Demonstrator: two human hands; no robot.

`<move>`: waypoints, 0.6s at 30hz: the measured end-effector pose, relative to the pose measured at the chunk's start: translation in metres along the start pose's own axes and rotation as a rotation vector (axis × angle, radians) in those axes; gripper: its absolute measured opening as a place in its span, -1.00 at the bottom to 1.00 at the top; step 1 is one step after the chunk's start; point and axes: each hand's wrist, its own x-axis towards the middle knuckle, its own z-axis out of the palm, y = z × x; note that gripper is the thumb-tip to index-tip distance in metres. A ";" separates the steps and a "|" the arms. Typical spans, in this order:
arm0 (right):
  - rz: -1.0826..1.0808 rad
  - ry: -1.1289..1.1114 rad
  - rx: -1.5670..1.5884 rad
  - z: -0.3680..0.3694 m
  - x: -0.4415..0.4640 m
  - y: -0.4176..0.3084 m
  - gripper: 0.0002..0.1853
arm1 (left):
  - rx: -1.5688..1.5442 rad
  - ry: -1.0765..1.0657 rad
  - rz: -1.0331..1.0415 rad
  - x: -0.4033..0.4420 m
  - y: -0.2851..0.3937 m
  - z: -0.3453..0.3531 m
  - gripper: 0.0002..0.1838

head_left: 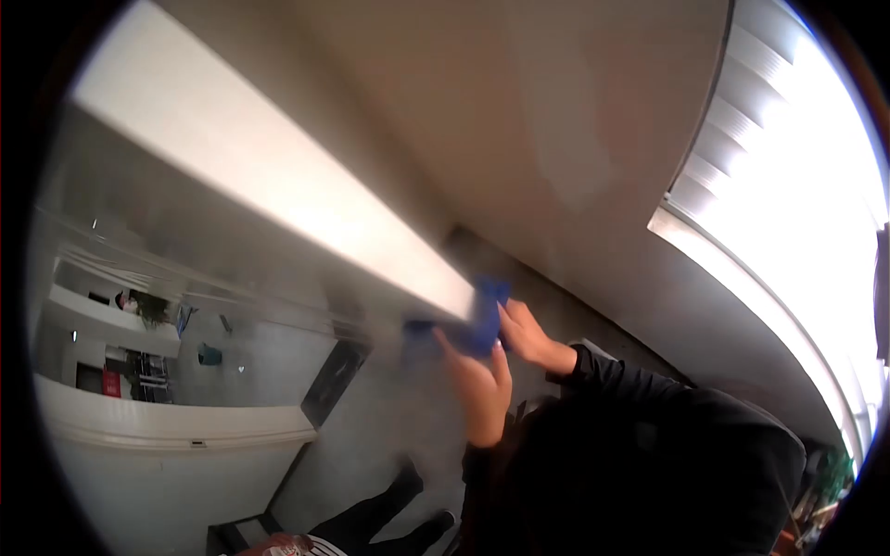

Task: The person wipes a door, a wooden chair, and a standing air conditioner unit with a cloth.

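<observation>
A blue cloth [482,320], blurred by motion, is wrapped around the near end of a long white ledge [315,199]. My left hand [477,385] presses the cloth from the lower side, its fingers partly hidden by it and smeared. On the other side, my right hand [530,335] has its fingers bent against the same cloth. Both hands come out of dark sleeves and are close together at the ledge's end.
A pale wall [556,139] rises beyond the ledge, with a bright window [788,120] at the right. Below left are a lower floor and balconies. Another person's dark-clothed legs [380,510] show at the bottom. A dark-framed panel [336,385] stands left of my hands.
</observation>
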 end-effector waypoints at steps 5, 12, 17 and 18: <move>0.082 0.018 0.108 -0.018 0.045 -0.024 -0.37 | -0.039 -0.310 -0.151 0.019 -0.018 0.002 -0.23; -0.234 0.257 0.385 -0.021 0.156 -0.053 -0.40 | -0.014 -0.056 0.112 0.104 0.001 0.004 -0.25; -0.097 0.258 0.577 -0.023 0.192 -0.033 -0.44 | 0.033 -0.164 -0.013 0.146 -0.021 0.045 -0.23; -0.083 0.244 0.578 -0.026 0.198 -0.015 -0.44 | 0.067 -0.181 -0.037 0.149 -0.025 0.052 -0.23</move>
